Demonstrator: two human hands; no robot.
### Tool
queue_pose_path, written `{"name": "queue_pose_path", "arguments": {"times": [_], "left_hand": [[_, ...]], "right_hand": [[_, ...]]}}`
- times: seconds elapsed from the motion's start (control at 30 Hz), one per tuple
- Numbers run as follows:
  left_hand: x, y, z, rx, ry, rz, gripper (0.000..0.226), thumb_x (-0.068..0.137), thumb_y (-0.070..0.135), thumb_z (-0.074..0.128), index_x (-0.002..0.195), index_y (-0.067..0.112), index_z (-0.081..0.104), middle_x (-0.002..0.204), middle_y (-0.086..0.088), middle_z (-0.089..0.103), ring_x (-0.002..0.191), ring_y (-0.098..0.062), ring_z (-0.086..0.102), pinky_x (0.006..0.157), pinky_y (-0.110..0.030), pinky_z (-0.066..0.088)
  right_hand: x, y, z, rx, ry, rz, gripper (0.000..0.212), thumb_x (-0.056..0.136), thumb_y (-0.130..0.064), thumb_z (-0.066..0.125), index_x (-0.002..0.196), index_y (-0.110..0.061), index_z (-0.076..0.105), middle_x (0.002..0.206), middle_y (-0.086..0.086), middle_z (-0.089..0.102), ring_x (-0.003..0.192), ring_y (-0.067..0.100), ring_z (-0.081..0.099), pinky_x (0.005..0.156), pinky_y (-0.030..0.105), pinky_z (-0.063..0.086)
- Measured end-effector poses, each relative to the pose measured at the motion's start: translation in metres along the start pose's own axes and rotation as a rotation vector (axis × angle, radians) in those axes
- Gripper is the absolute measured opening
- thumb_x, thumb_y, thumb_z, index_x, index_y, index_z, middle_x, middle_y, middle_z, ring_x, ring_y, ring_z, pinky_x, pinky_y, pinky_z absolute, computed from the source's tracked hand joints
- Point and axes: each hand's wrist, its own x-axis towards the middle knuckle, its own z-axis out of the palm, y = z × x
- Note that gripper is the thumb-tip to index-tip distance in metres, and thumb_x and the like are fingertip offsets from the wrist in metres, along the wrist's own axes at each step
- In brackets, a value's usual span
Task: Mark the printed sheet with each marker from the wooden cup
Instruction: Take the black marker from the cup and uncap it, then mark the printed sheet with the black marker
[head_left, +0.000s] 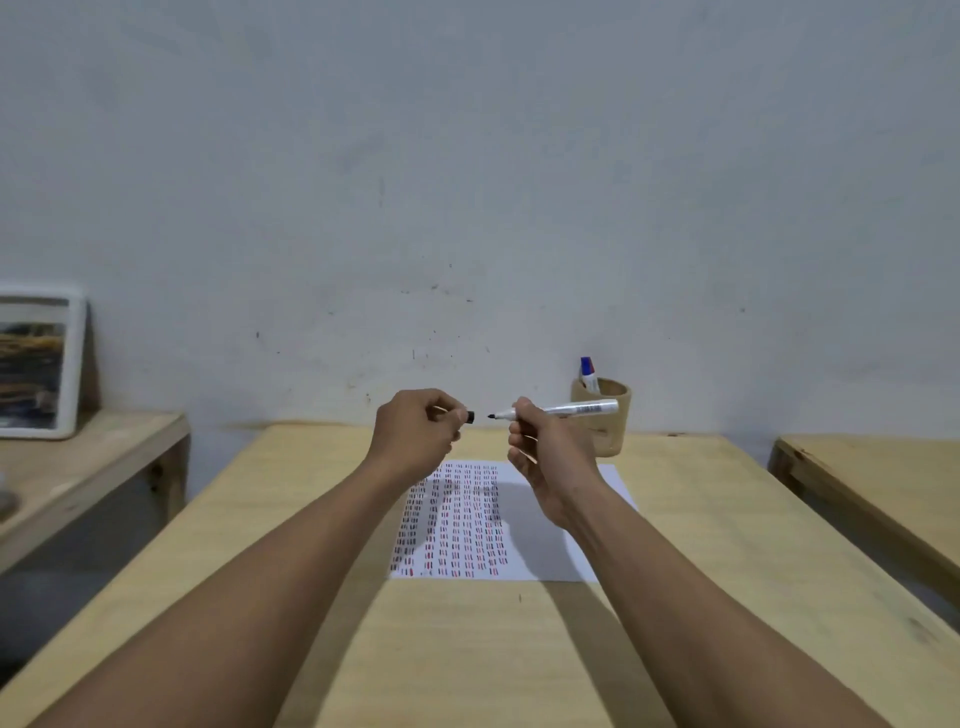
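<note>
A white printed sheet (524, 525) covered with rows of red, blue and black dashes lies on the wooden table (467, 649). Above it, my right hand (545, 447) holds a silver black-tipped marker (576, 409) level, its bare tip pointing left. My left hand (415, 431) pinches the small black cap (469, 416), a short gap from the tip. The wooden cup (610, 415) stands at the back right, behind my right hand, with a blue-and-red marker (588, 371) sticking out of it.
A grey wall rises right behind the table. A lower wooden bench at the left carries a white-framed picture (39, 364) leaning on the wall. Another wooden table (872, 478) stands at the right, across a gap.
</note>
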Motion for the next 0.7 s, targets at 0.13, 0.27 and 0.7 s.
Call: {"name": "queue_pose_path", "arguments": {"times": [0.13, 0.27, 0.7], "left_hand": [[0.005, -0.037, -0.016, 0.304, 0.022, -0.018, 0.003, 0.086, 0.014, 0.073, 0.087, 0.012, 0.074, 0.083, -0.009, 0.076, 0.081, -0.028, 0.07, 0.074, -0.033, 0.056], [0.006, -0.077, -0.019, 0.559, 0.001, -0.045, 0.007, 0.086, 0.01, 0.064, 0.082, 0.005, 0.068, 0.086, -0.008, 0.072, 0.082, -0.031, 0.065, 0.072, -0.035, 0.055], [-0.016, -0.092, -0.011, 0.721, 0.044, -0.019, 0.048, 0.099, 0.025, 0.047, 0.146, 0.018, 0.046, 0.107, -0.016, 0.073, 0.106, -0.039, 0.064, 0.083, -0.041, 0.05]], "right_hand": [[0.002, 0.013, 0.0, -0.123, -0.006, 0.014, 0.014, 0.096, -0.016, 0.065, 0.084, -0.009, 0.066, 0.066, 0.002, 0.056, 0.055, 0.009, 0.052, 0.05, 0.02, 0.05], [0.005, 0.024, -0.001, -0.218, -0.013, 0.014, 0.017, 0.096, -0.018, 0.064, 0.082, -0.009, 0.066, 0.065, 0.001, 0.056, 0.056, 0.01, 0.052, 0.053, 0.023, 0.05], [-0.003, 0.033, -0.02, -0.427, -0.033, -0.03, 0.023, 0.098, -0.017, 0.061, 0.098, 0.004, 0.07, 0.076, 0.009, 0.063, 0.059, 0.014, 0.059, 0.052, 0.022, 0.054]]}}
